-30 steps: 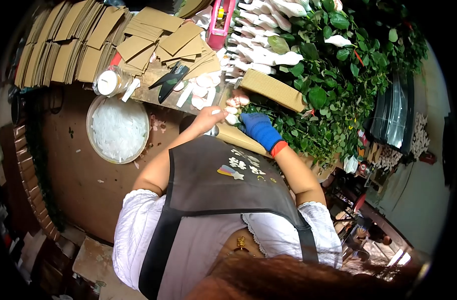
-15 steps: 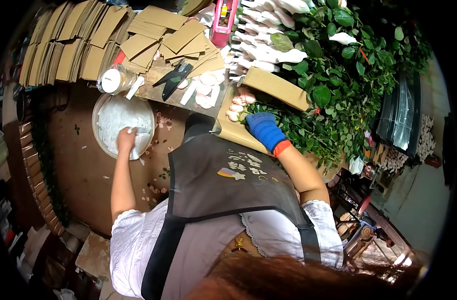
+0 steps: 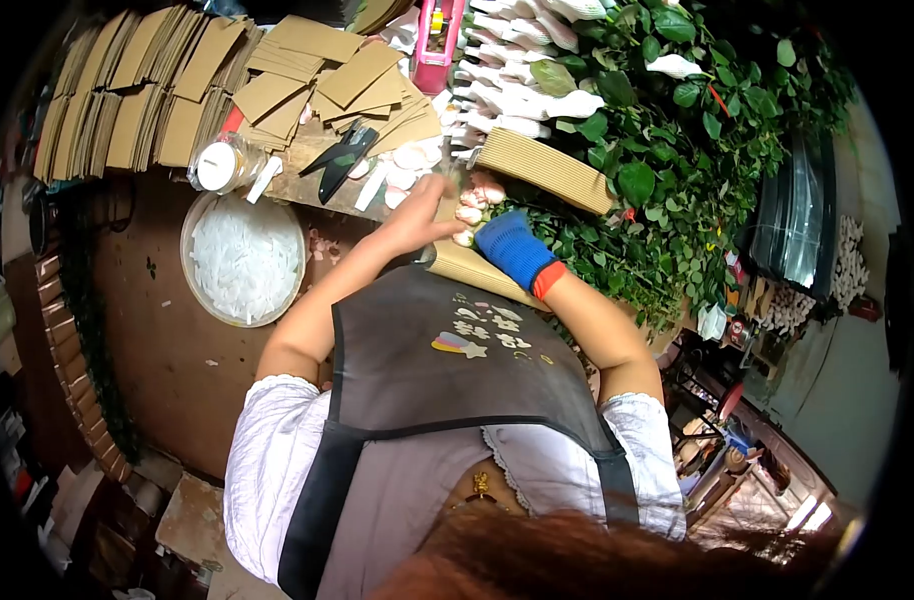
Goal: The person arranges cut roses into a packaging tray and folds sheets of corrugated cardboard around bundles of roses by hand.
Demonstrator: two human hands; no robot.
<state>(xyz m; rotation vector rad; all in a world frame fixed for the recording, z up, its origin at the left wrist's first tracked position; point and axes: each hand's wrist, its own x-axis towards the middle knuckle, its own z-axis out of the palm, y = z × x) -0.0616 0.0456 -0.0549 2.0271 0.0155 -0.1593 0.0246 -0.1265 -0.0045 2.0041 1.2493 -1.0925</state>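
Note:
My left hand (image 3: 419, 215) is bare and reaches over the table edge beside a small cluster of pale pink roses (image 3: 472, 205). A thin pale strip (image 3: 450, 158), blurred by motion, seems to stick up from its fingertips. My right hand (image 3: 517, 250) wears a blue knitted glove with an orange cuff. Its fingers are curled at the stems just below the rose heads; the grip itself is partly hidden. Under the roses lies a sheet of corrugated cardboard (image 3: 477, 275), its folded front edge against the apron. Another ribbed cardboard piece (image 3: 545, 172) lies behind the flowers.
A round tub (image 3: 299, 285) of white strips (image 3: 242, 255) stands lower left. On the table are black scissors (image 3: 342, 160), a clear jar (image 3: 227, 165), cardboard stacks (image 3: 142, 50), a pink tape dispenser (image 3: 435, 70) and white-sleeved blooms (image 3: 507, 85). Leafy stems (image 3: 667, 180) pile up right.
My left hand has left the tub of white strips and swung up and right to the roses. My gloved right hand has shifted slightly left at the stems.

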